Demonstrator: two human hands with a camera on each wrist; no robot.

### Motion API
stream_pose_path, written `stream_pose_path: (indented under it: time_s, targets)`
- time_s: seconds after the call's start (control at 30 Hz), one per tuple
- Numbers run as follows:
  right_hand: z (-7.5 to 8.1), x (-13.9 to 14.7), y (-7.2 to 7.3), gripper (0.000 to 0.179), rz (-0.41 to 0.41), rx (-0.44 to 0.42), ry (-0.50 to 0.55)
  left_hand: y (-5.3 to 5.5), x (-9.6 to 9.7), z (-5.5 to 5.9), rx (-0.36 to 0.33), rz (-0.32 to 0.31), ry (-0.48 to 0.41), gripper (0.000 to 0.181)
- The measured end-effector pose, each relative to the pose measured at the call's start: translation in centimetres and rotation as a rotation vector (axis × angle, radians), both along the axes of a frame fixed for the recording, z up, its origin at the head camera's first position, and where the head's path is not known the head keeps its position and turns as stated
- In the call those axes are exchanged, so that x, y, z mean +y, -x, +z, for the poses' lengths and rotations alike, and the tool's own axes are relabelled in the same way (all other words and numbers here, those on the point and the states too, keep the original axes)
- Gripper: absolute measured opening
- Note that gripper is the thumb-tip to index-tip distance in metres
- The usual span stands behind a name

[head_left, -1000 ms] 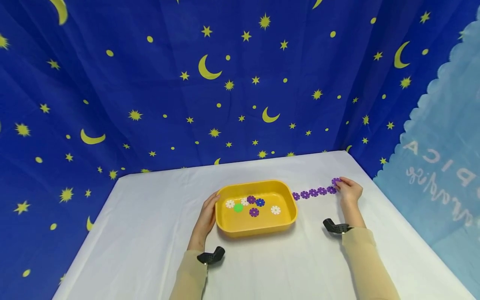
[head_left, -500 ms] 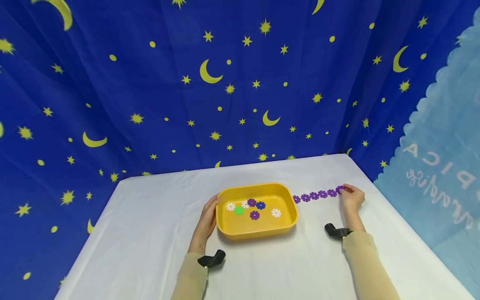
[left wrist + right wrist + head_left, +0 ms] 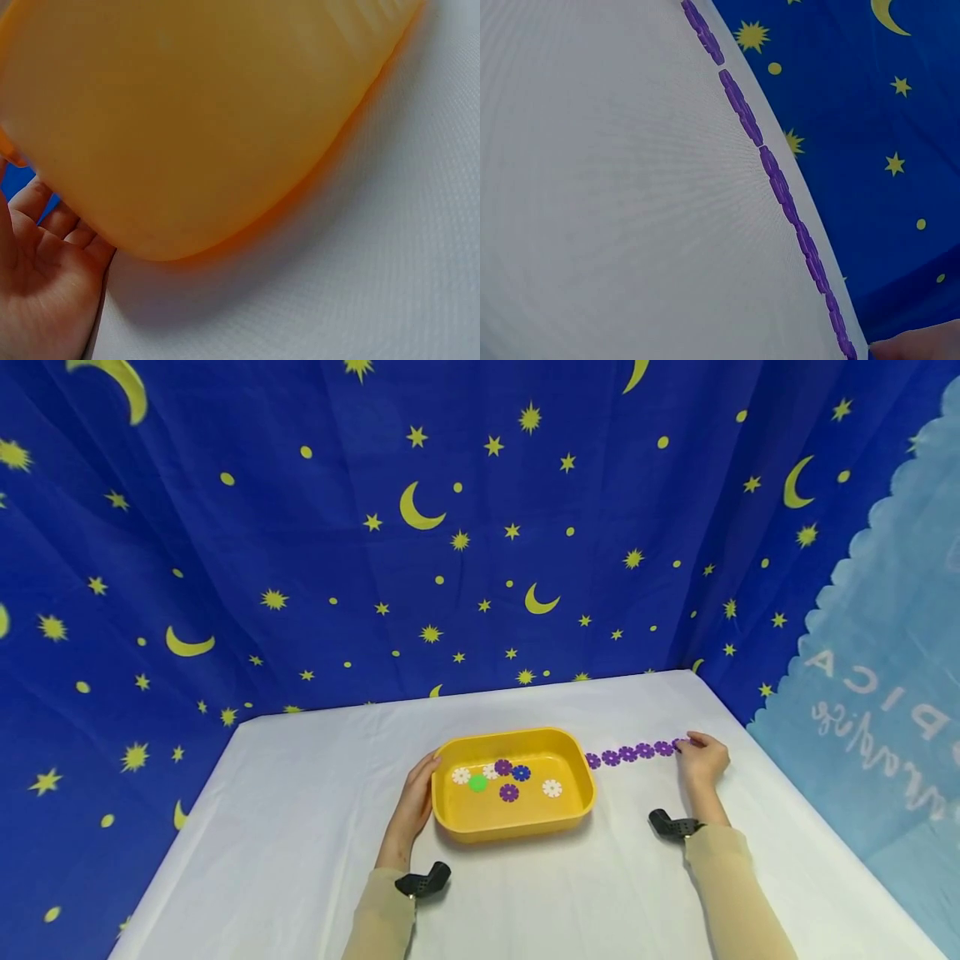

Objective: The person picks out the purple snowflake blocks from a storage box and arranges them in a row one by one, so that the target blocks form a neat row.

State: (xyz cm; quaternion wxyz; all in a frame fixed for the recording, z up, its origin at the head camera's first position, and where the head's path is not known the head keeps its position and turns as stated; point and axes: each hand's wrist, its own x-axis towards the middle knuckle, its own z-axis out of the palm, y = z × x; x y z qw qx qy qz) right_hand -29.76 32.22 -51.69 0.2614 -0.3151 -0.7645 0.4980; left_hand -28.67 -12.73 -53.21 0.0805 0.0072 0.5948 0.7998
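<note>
My left hand holds the left side of a yellow plastic tray, with fingertips at its rim. Inside the tray lie a few loose snowflake discs: white, green, blue and purple. To the tray's right runs a row of flat purple snowflake discs. At the row's right end, my right hand pinches the last purple disc, which its fingers partly hide. The right wrist view shows the row edge-on, a fingertip beside its near end.
A white cloth covers the table. Behind it hangs a blue curtain with yellow moons and stars. A light blue cloth with lettering hangs at the right. Each wrist wears a black camera mount.
My right hand has lowered the last purple disc from above the row's end down into line with the others. My left hand has stayed on the tray.
</note>
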Motion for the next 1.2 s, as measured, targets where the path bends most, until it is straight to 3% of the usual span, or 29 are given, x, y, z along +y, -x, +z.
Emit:
stream_pose_path:
  time_s: [0.43, 0.6, 0.87, 1.2]
  targets:
    - [1.3, -0.6, 0.2, 0.028, -0.053, 0.070, 0.049, -0.2, 0.0, 0.1, 0.001, 0.001, -0.024, 0.051]
    - [2.5, -1.8, 0.2, 0.027, 0.006, 0.155, 0.054, -0.2, 0.1, 0.2, -0.009, 0.013, -0.026, 0.052]
    - [4.5, -4.5, -0.1, 0.027, 0.122, 0.231, 0.154, -0.1, 0.0, 0.2, 0.004, 0.005, -0.027, 0.051]
    - [5.7, -8.3, -0.4, 0.022, 0.270, 0.251, 0.160, -0.1, -0.1, 0.1, 0.010, -0.006, -0.040, 0.053]
